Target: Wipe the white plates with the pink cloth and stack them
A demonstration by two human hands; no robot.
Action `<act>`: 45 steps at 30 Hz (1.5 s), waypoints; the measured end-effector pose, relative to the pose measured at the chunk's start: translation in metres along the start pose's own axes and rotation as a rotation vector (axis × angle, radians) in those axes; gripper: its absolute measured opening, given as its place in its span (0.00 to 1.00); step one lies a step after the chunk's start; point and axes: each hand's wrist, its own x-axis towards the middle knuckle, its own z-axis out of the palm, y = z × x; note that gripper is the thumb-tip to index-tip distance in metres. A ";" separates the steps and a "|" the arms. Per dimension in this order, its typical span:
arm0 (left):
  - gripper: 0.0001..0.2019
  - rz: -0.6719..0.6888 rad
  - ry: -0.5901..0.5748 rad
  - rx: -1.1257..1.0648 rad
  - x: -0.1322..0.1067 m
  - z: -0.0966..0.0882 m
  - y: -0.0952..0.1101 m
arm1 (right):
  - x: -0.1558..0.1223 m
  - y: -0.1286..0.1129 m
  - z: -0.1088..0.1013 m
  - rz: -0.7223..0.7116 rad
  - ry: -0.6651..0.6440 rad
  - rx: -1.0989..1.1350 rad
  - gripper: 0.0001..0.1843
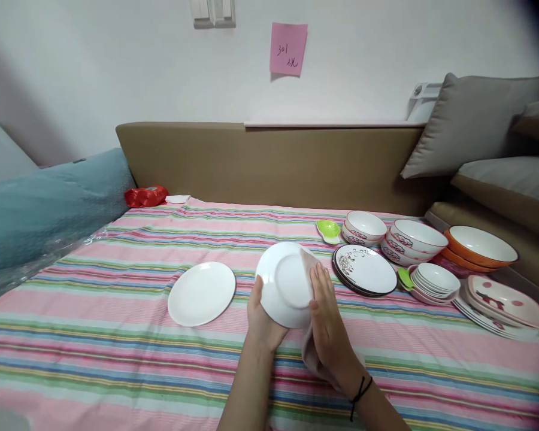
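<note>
- The white plate (290,281) is in the air above the striped sheet (117,353), tilted, and its underside with the foot ring faces my camera.
- My left grip, which is the left hand (263,317), is closed around the near left edge of this plate, with the thumb on the rim.
- My right hand (327,323) lies rather flat and holds a pale cloth (311,353) against the right side of the plate; the palm covers much of the cloth, so I cannot tell how firmly it is pinched.
- I judge the plate stiff, fairly light, smooth enough to slip, and breakable if it knocks something.
- The best hold, I believe, is low at the rim, with fingers supporting from behind; the foot ring could give extra purchase.
- The cloth looks soft and bends easily, so I would take it by a folded part.
- Another white plate (202,294) lies to the left, apart; dark-rimmed plates (368,269) are stacked to the right.
</note>
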 end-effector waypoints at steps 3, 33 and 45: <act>0.28 -0.063 0.054 0.044 0.000 0.001 -0.009 | 0.002 -0.006 0.001 -0.032 -0.049 -0.006 0.30; 0.31 -0.042 0.114 -0.040 0.010 0.001 -0.021 | 0.012 0.019 0.008 -0.073 -0.029 -0.071 0.29; 0.36 -0.049 0.099 -0.036 0.008 0.004 -0.024 | -0.005 0.009 -0.004 -0.246 -0.096 -0.119 0.31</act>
